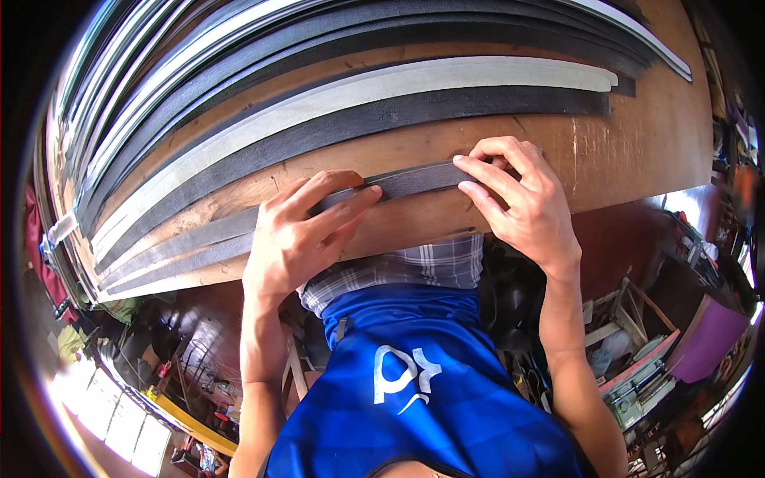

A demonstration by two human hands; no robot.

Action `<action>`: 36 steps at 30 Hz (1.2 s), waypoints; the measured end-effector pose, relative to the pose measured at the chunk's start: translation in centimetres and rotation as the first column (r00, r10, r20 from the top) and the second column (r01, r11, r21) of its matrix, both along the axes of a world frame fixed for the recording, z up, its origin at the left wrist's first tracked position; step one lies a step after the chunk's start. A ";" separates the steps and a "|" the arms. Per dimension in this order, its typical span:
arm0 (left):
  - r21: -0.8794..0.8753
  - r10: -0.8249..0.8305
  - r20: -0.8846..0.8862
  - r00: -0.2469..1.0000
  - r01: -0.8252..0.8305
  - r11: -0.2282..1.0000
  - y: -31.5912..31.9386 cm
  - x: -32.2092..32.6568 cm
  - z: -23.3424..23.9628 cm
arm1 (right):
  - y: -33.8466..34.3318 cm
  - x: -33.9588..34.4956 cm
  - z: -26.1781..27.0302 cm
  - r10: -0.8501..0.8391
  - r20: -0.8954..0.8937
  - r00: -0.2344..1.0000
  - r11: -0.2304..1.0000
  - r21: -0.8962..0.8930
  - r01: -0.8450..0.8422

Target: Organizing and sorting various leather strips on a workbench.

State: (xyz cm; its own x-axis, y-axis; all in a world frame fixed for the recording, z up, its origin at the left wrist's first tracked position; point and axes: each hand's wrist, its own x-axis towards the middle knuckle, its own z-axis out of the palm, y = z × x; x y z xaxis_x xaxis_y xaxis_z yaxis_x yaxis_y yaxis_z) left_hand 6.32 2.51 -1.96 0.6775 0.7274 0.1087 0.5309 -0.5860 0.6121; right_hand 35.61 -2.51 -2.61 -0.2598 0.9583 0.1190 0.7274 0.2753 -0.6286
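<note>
A long dark grey strip, perhaps leather or synthetic sheet, runs along the near side of the wooden tabletop. My left hand bends over the strip, its fingertips on the strip's edges. At the strip's right end, the thumb and fingers of my right hand close around it, hiding the very tip. A thin raised layer shows along the upper edge between my hands. Beyond them lie a wide black strip and a pale grey-white strip, side by side.
Stacks of black and white strips cover the far side of the wooden table. A clear plastic object sits at the left edge. Right of my body, a purple sheet and a wooden frame stand among clutter.
</note>
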 end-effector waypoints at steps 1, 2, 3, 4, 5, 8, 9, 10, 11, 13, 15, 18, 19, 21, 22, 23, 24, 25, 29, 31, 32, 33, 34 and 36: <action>0.000 0.004 -0.001 1.000 -0.004 1.000 0.0 0.0 0.0 | 0.0 -0.1 0.0 0.001 0.002 1.000 1.000 0.016 -0.001; -0.010 0.007 -0.013 1.000 -0.007 1.000 -0.1 -0.1 0.1 | 0.1 -0.2 0.0 0.002 0.003 1.000 1.000 0.031 -0.002; -0.020 0.010 -0.026 1.000 -0.010 1.000 -0.1 -0.1 0.2 | 0.2 -0.3 -0.1 0.006 0.002 1.000 1.000 0.030 -0.006; -0.021 0.014 -0.027 1.000 -0.015 1.000 -0.1 -0.1 0.3 | 0.3 -0.5 -0.1 0.017 0.010 1.000 0.999 0.039 -0.017; -0.025 0.010 -0.035 0.999 -0.011 1.000 -0.1 0.0 0.4 | 0.3 -0.6 -0.1 0.027 0.017 0.999 0.998 0.047 -0.028; -0.026 -0.001 -0.036 0.999 0.000 1.000 0.0 0.1 0.2 | 0.4 -0.9 -0.2 0.041 0.031 0.999 0.997 0.057 -0.043; -0.021 -0.009 -0.039 0.999 0.008 1.000 0.1 0.1 0.2 | 0.5 -1.0 -0.2 0.046 0.026 0.999 0.997 0.056 -0.047; -0.021 -0.005 -0.044 0.999 0.004 1.000 0.1 0.1 0.4 | 0.5 -1.1 -0.1 0.047 0.031 0.998 0.997 0.056 -0.048; -0.019 -0.007 -0.050 0.999 0.006 1.000 0.2 0.2 0.5 | 0.5 -1.2 -0.1 0.048 0.036 0.998 0.997 0.056 -0.050; -0.017 -0.009 -0.051 0.999 0.009 1.000 0.1 0.2 0.3 | 0.5 -1.4 -0.2 0.056 0.042 0.998 0.997 0.055 -0.058; -0.003 -0.008 -0.055 0.998 0.008 1.000 0.0 0.2 0.2 | 0.6 -1.7 -0.3 0.065 0.045 0.997 0.996 0.054 -0.067; -0.003 0.000 -0.063 0.998 0.000 1.000 0.0 0.3 0.5 | 0.8 -2.1 -0.4 0.078 0.038 0.996 0.994 0.069 -0.080; -0.004 0.002 -0.064 0.998 -0.002 1.000 0.0 0.3 0.4 | 0.8 -2.3 -0.5 0.079 0.038 0.996 0.994 0.075 -0.082; -0.002 0.002 -0.043 0.999 -0.003 1.000 0.0 0.3 0.1 | 0.8 -2.4 -0.7 0.082 0.038 0.996 0.993 0.080 -0.084; -0.003 0.004 -0.043 0.999 -0.004 1.000 -0.1 0.3 0.1 | 0.8 -2.3 -0.7 0.082 0.040 0.996 0.994 0.076 -0.084; -0.009 0.003 -0.045 0.999 -0.004 1.000 -0.1 0.3 0.0 | 0.8 -2.3 -0.7 0.081 0.043 0.996 0.994 0.071 -0.084; -0.013 0.003 -0.051 0.999 -0.004 1.000 0.0 0.3 0.1 | 0.8 -2.3 -0.7 0.083 0.041 0.996 0.994 0.071 -0.086; -0.013 0.005 -0.052 0.999 -0.005 1.000 0.0 0.4 0.2 | 0.9 -2.3 -0.7 0.083 0.042 0.996 0.993 0.075 -0.086; 0.001 0.000 -0.061 0.998 0.000 1.000 -0.1 0.3 0.2 | 1.0 -2.3 -0.6 0.089 0.046 0.995 0.994 0.065 -0.092; 0.008 -0.004 -0.059 0.998 0.004 1.000 -0.1 0.2 0.2 | 1.0 -2.4 -0.5 0.091 0.051 0.995 0.993 0.065 -0.094; 0.008 -0.002 -0.064 0.998 0.003 1.000 -0.2 0.2 0.1 | 1.0 -2.5 -0.5 0.092 0.056 0.994 0.993 0.065 -0.096; 0.008 -0.002 -0.069 0.998 0.002 1.000 -0.2 0.1 0.1 | 1.0 -2.6 -0.5 0.092 0.056 0.994 0.993 0.066 -0.096; 0.009 -0.002 -0.070 0.998 0.002 1.000 -0.2 0.1 0.1 | 0.9 -2.6 -0.5 0.088 0.059 0.994 0.993 0.077 -0.092; 0.010 -0.001 -0.072 0.997 0.001 1.000 -0.3 0.2 0.1 | 0.8 -2.9 -0.7 0.082 0.063 0.995 0.992 0.087 -0.087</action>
State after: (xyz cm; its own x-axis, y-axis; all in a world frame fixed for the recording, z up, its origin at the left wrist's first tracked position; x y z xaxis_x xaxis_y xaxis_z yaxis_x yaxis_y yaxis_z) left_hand 6.53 2.25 -1.87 0.6846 0.7258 0.0670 0.5728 -0.5926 0.5663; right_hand 32.75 -1.74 -3.27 -0.3486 0.9187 0.1858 0.7342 0.3908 -0.5551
